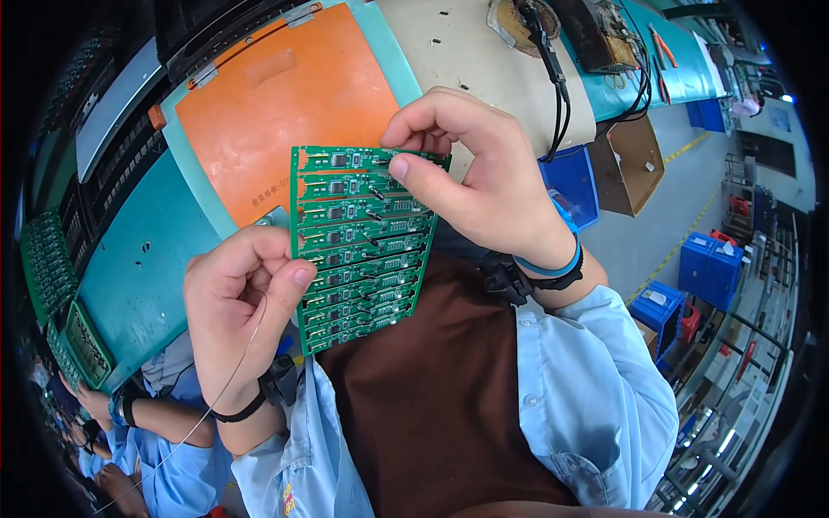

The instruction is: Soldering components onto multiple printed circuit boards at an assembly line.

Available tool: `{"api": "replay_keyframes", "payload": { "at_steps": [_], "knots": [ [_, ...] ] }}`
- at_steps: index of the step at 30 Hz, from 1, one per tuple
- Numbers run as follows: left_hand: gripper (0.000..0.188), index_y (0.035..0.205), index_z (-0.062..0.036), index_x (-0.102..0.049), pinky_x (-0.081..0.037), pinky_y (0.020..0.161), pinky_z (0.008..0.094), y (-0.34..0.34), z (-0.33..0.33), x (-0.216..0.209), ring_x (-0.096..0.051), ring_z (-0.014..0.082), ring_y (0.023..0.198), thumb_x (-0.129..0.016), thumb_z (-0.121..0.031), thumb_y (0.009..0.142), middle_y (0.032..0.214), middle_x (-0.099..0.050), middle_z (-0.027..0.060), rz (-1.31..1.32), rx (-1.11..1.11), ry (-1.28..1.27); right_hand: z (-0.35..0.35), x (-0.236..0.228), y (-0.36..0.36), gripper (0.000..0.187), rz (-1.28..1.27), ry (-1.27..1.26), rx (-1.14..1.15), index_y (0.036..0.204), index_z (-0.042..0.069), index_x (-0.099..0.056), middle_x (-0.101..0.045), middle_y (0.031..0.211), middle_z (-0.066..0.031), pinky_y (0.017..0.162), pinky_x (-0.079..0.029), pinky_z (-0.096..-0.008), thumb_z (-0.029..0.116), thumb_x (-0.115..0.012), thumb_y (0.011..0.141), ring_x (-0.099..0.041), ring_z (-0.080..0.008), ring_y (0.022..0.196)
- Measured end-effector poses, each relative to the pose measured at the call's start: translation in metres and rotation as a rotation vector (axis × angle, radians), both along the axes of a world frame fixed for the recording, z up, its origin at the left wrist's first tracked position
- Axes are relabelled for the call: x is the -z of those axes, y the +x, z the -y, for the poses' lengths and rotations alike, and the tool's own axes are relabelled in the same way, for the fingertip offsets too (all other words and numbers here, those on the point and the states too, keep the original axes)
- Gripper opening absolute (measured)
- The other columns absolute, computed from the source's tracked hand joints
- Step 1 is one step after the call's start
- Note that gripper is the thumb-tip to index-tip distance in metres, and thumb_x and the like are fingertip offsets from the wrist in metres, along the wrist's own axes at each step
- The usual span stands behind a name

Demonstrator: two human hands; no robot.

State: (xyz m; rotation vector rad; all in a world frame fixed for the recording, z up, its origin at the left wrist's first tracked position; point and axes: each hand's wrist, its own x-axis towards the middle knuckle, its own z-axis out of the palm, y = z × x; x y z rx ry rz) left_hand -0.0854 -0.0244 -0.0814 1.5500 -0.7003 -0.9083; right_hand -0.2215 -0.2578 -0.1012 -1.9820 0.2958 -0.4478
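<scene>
A green circuit board panel (358,259) with several identical strips is held up in front of my brown apron, tilted. Small chips and dark parts stand on its face. My left hand (231,302) grips the panel's left edge, thumb in front and curled fingers behind. A thin pale wire (192,432) hangs down across that hand; whether the fingers hold it I cannot tell. At the panel's upper right edge, my right hand (488,177) is closed, its thumb over the top strip and the other fingers bent at the edge. What lies under the thumb tip is hidden.
Behind the panel, an orange mat (285,104) lies on the bench. A soldering iron (537,30) with black cables and pliers (663,50) are at the far right. A blue bin (574,186) and a cardboard box (629,168) stand below. On the left, a co-worker's hand (93,404) is beside a green tray (88,345).
</scene>
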Motion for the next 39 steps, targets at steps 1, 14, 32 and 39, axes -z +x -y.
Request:
{"api": "replay_keyframes", "payload": {
  "at_steps": [1,14,32,39],
  "knots": [
    [0.006,0.099,0.0038,-0.067,-0.036,0.058,0.0145,0.0001,0.0000,0.0008,-0.051,-0.0017,0.067,-0.071,0.001,0.096,0.080,-0.065,-0.0034,0.003,0.006,-0.004,-0.0003,-0.0001,0.0000,0.014,-0.010,0.028,-0.010,0.101,0.001,-0.068,-0.064,0.088,-0.0002,0.072,-0.045,-0.0255,0.002,-0.070,0.087,-0.056,-0.0087,0.080],
    [0.008,0.101,0.0041,-0.067,-0.039,0.060,0.0147,-0.0010,0.0020,0.0044,-0.055,-0.0012,0.071,-0.071,0.002,0.096,0.083,-0.068,-0.0016,-0.032,-0.037,-0.010,-0.0005,0.0032,0.0016,0.026,-0.101,0.317,-0.074,0.114,0.000,-0.064,-0.065,0.098,-0.0012,0.083,-0.049,-0.0264,0.004,-0.070,0.090,-0.059,-0.0087,0.089],
    [0.010,0.102,0.0051,-0.070,-0.037,0.058,0.0165,-0.0056,0.0080,0.0044,-0.050,-0.0003,0.066,-0.073,-0.001,0.095,0.076,-0.063,-0.0038,0.064,-0.074,-0.020,-0.0022,0.0030,-0.0022,0.036,-0.001,0.253,-0.096,0.124,-0.003,-0.062,-0.068,0.113,-0.0057,0.096,-0.051,-0.0293,0.001,-0.073,0.090,-0.063,-0.0134,0.106],
    [0.013,0.103,0.0060,-0.070,-0.037,0.058,0.0163,-0.0047,0.0063,0.0011,-0.050,0.0003,0.066,-0.075,-0.002,0.093,0.076,-0.063,-0.0035,0.045,-0.083,0.007,0.0042,0.0004,-0.0054,0.035,0.014,0.348,-0.137,0.125,-0.005,-0.062,-0.068,0.113,-0.0064,0.095,-0.053,-0.0289,0.002,-0.073,0.092,-0.063,-0.0133,0.106]
  ]
}}
